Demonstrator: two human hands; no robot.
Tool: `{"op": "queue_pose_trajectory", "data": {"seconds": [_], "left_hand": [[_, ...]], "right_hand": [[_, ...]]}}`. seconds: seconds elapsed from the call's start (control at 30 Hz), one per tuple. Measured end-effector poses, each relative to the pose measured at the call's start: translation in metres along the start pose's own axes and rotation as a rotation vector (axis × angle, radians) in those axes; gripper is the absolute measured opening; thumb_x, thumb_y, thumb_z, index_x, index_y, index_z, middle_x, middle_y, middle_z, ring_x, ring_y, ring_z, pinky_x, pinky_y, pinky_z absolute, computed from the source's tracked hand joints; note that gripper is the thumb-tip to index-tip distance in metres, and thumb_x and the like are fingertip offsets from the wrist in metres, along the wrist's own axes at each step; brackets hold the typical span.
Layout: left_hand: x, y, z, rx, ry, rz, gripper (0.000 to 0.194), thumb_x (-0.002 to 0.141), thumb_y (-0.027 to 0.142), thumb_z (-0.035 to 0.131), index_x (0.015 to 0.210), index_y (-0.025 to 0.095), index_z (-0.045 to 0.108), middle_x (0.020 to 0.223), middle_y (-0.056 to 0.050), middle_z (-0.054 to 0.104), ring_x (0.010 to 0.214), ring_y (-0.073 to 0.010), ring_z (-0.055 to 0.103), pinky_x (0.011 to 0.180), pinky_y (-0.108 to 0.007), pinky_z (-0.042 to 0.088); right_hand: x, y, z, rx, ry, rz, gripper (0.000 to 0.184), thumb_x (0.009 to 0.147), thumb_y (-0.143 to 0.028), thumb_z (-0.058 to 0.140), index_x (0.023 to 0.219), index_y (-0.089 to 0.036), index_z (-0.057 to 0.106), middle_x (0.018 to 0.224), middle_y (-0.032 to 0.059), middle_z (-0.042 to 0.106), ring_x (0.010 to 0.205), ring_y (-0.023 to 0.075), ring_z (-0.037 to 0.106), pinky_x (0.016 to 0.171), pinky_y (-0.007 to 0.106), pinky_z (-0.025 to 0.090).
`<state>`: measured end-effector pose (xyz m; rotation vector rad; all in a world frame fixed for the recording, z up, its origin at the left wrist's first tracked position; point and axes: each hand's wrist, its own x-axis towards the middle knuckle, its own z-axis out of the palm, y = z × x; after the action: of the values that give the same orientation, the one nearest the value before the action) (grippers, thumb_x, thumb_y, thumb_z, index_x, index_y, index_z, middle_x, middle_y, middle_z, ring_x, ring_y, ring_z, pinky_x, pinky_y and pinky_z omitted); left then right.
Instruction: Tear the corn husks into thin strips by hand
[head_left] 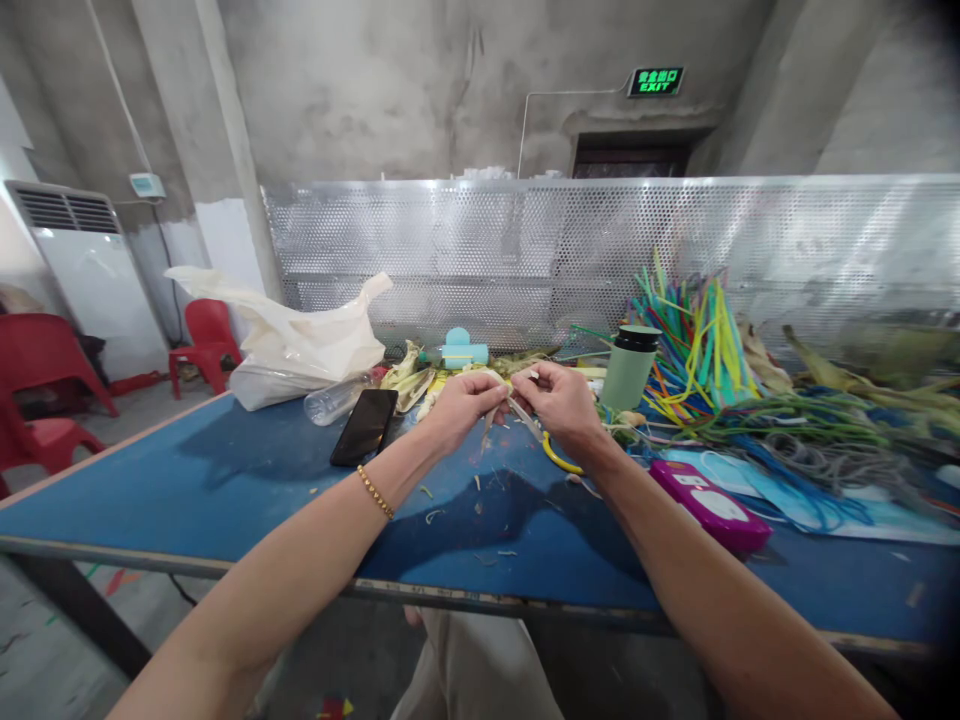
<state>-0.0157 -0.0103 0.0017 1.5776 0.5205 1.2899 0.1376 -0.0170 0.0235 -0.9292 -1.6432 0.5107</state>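
Both hands meet above the middle of the blue table (255, 480), fingertips almost touching. My left hand (466, 402) is closed in a pinch on a pale strip that looks like corn husk (528, 418). The same strip is pinched by my right hand (559, 402), and a loose end hangs down between the two. Just under my right hand lies a yellow curved handle (561, 458). Small pale scraps (486, 558) are scattered on the tabletop below. Husk pieces (409, 378) lie beyond my left hand.
At left are a white plastic bag (307, 345), a clear bottle (334, 402) and a black phone (365, 427). A green cup (631, 368), colourful strips (705, 350), cord bundles (780, 430), a purple case (709, 505) and blue masks (795, 490) crowd the right. Behind stands a perforated metal screen (450, 240).
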Motion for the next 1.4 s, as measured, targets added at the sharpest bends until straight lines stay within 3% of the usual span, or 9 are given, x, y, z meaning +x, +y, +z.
{"op": "queue_pose_trajectory", "data": {"seconds": [0.2, 0.47, 0.67, 0.83, 1.0, 1.23, 1.4], "left_hand": [[-0.0002, 0.0006, 0.0007, 0.025, 0.007, 0.009, 0.023, 0.077, 0.031, 0.067, 0.066, 0.012, 0.061, 0.062, -0.002, 0.059, 0.056, -0.0091, 0.053, 0.062, -0.025, 0.04], [-0.0018, 0.0054, 0.003, -0.105, -0.03, -0.053, 0.024, 0.074, 0.033, 0.07, 0.073, 0.011, 0.063, 0.068, -0.003, 0.061, 0.058, -0.0089, 0.052, 0.06, -0.025, 0.038], [-0.0011, 0.0025, 0.0012, -0.023, -0.014, -0.034, 0.019, 0.073, 0.027, 0.07, 0.068, 0.011, 0.061, 0.066, -0.002, 0.059, 0.058, -0.0081, 0.05, 0.06, -0.025, 0.036], [-0.0005, 0.0023, 0.0003, -0.003, 0.0, -0.036, 0.017, 0.074, 0.025, 0.067, 0.067, 0.011, 0.061, 0.064, -0.002, 0.058, 0.056, -0.0085, 0.049, 0.06, -0.025, 0.036], [0.0, 0.0003, -0.0019, 0.07, 0.004, -0.046, 0.015, 0.075, 0.023, 0.064, 0.064, 0.012, 0.061, 0.062, -0.002, 0.058, 0.056, -0.0089, 0.049, 0.059, -0.025, 0.036], [0.0007, -0.0011, -0.0043, 0.133, 0.008, -0.001, 0.017, 0.075, 0.023, 0.064, 0.061, 0.013, 0.063, 0.061, -0.003, 0.058, 0.059, -0.0098, 0.05, 0.062, -0.025, 0.037], [-0.0019, 0.0022, -0.0015, 0.137, -0.054, -0.047, 0.016, 0.071, 0.025, 0.067, 0.062, 0.013, 0.063, 0.061, -0.002, 0.058, 0.054, -0.0087, 0.048, 0.058, -0.025, 0.036]], "right_hand": [[-0.0012, 0.0009, 0.0023, 0.033, 0.013, 0.027, 0.023, 0.073, -0.038, 0.063, 0.066, -0.018, 0.053, 0.054, 0.0006, 0.057, 0.048, 0.0125, 0.049, 0.046, 0.025, 0.037], [0.0025, 0.0027, 0.0, -0.025, 0.056, -0.033, 0.026, 0.073, -0.041, 0.063, 0.065, -0.017, 0.056, 0.061, 0.0018, 0.059, 0.056, 0.0129, 0.05, 0.052, 0.025, 0.039], [0.0004, -0.0018, -0.001, -0.018, 0.03, 0.034, 0.031, 0.076, -0.045, 0.06, 0.064, -0.016, 0.058, 0.053, -0.0012, 0.051, 0.048, 0.0106, 0.041, 0.047, 0.025, 0.032], [0.0014, 0.0024, 0.0, -0.013, -0.001, -0.024, 0.026, 0.071, -0.04, 0.065, 0.066, -0.015, 0.06, 0.057, -0.0013, 0.054, 0.051, 0.0105, 0.043, 0.05, 0.025, 0.034], [0.0014, 0.0063, 0.0001, -0.094, -0.008, -0.044, 0.029, 0.075, -0.04, 0.061, 0.059, -0.017, 0.053, 0.05, -0.0024, 0.049, 0.049, 0.0104, 0.04, 0.049, 0.025, 0.031], [0.0017, 0.0067, 0.0007, -0.17, 0.017, -0.062, 0.026, 0.076, -0.037, 0.059, 0.059, -0.017, 0.055, 0.052, -0.0004, 0.053, 0.05, 0.0116, 0.043, 0.05, 0.026, 0.033], [0.0022, 0.0052, -0.0039, -0.105, -0.104, -0.011, 0.027, 0.077, -0.041, 0.059, 0.065, -0.016, 0.059, 0.055, 0.0004, 0.057, 0.05, 0.0119, 0.048, 0.051, 0.026, 0.037]]}}
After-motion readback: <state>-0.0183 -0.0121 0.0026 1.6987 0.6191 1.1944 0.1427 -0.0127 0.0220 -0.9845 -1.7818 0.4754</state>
